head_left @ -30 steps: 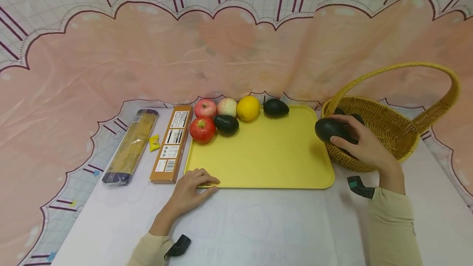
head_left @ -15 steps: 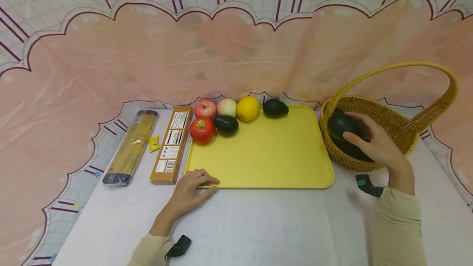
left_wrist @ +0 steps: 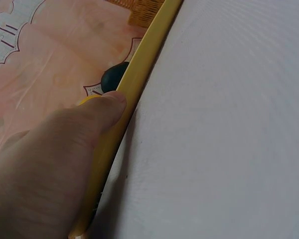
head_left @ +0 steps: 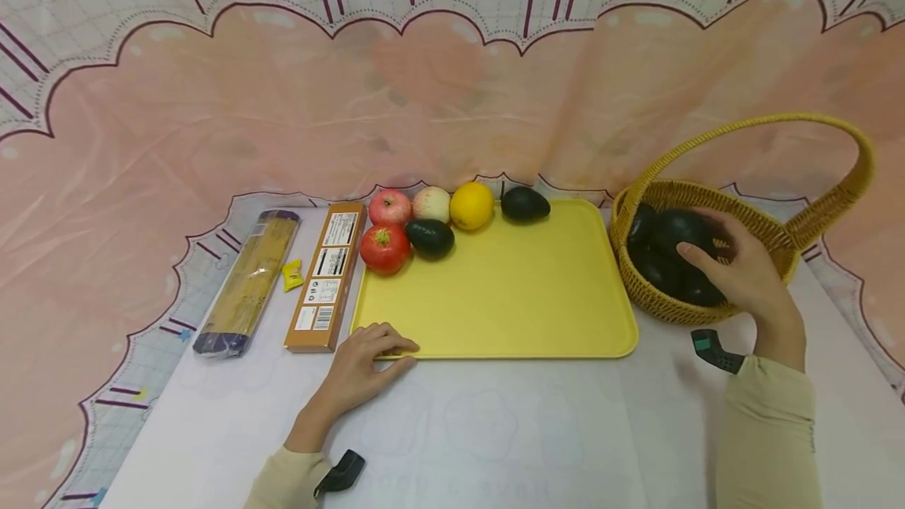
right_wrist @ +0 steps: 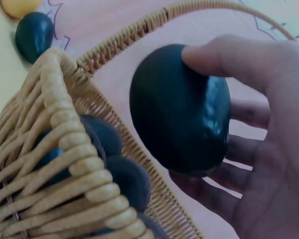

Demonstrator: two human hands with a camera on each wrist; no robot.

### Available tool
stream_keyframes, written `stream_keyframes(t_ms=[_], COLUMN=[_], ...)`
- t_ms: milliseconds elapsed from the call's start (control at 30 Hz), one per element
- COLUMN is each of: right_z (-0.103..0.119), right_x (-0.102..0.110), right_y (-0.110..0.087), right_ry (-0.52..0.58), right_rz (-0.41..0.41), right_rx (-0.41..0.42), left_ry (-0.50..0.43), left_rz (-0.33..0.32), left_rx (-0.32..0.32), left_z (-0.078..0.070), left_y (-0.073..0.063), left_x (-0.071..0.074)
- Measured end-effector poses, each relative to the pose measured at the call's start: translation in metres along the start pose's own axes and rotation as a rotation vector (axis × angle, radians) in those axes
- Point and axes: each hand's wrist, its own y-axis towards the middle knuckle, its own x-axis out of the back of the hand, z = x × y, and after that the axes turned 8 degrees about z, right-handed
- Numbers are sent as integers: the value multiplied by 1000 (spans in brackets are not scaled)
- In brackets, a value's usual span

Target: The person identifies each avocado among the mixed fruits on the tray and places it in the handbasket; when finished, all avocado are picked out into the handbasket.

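My right hand [head_left: 752,269] grips a dark avocado [right_wrist: 177,112], thumb on one side and fingers on the other. In the head view this avocado overlaps the basket's inside. Several more dark avocados [head_left: 657,267] lie in the left part of the yellow wicker basket [head_left: 665,309]. My left hand [head_left: 368,360] holds the front rim of the yellow tray [head_left: 495,313] near its left corner. Its thumb lies along the rim in the left wrist view, where the other fingers are hidden.
On the tray sit an apple [head_left: 390,206], a paler apple [head_left: 431,204], an orange [head_left: 471,206], a pomegranate [head_left: 385,249] and two avocados [head_left: 525,204]. To the left lie an orange-brown box [head_left: 327,277], a yellow wrapped candy [head_left: 292,275] and a pack of noodles [head_left: 247,281]. The basket's tall handle [head_left: 749,124] arches overhead.
My right hand has carried the avocado rightward, from the basket's left rim to over its inside, and the avocados below show more. My left hand stays in place.
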Motion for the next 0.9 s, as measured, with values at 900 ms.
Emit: stream_keyframes(t_ms=[900], right_z=[-24], right_x=[0], right_y=[11], right_ry=[117], right_rz=[-180], right_rx=[-152], left_ry=[-21], left_rz=[14], left_rx=[33], left_z=[2], left_y=[1], left_x=[-1])
